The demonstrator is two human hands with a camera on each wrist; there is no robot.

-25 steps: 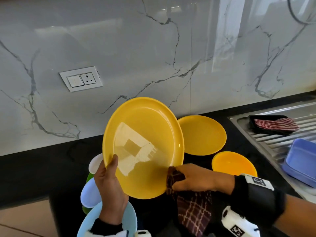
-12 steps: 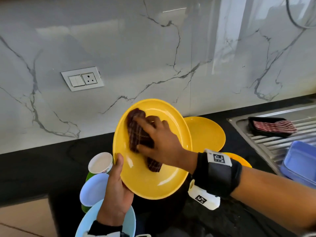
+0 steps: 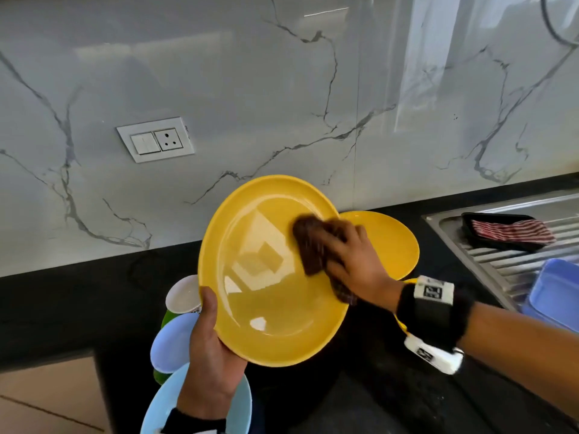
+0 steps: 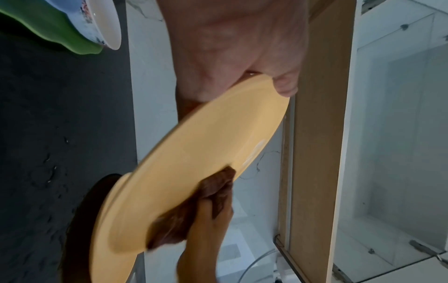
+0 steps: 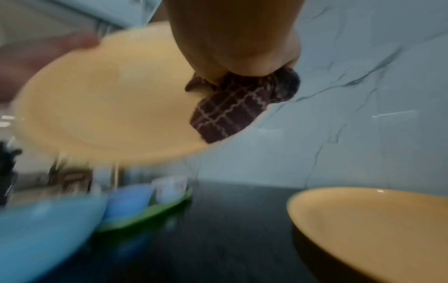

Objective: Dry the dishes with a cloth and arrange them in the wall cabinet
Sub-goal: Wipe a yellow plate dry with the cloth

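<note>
One plate in hand, the rest of the dishes waiting

You look early in the job — nothing in view has reached the wall cabinet (it shows only as pale panels in the left wrist view, I think). Largest first: the glossy marble-veined wall (image 3: 282, 104) and black counter (image 3: 78, 308); then the big yellow plate (image 3: 269, 277), smooth, round and shiny, tilted up over the counter. Your left hand (image 3: 210, 364) grips its lower rim, thumb curled over the front. Your right hand (image 3: 354, 261) presses a bunched dark checked cloth (image 3: 313, 245) against the plate's right side, fingers bent around it. Left to dry — two more yellow plates (image 3: 388, 242), blue dishes (image 3: 170, 343), a green one and a white cup (image 3: 183, 294).
</note>
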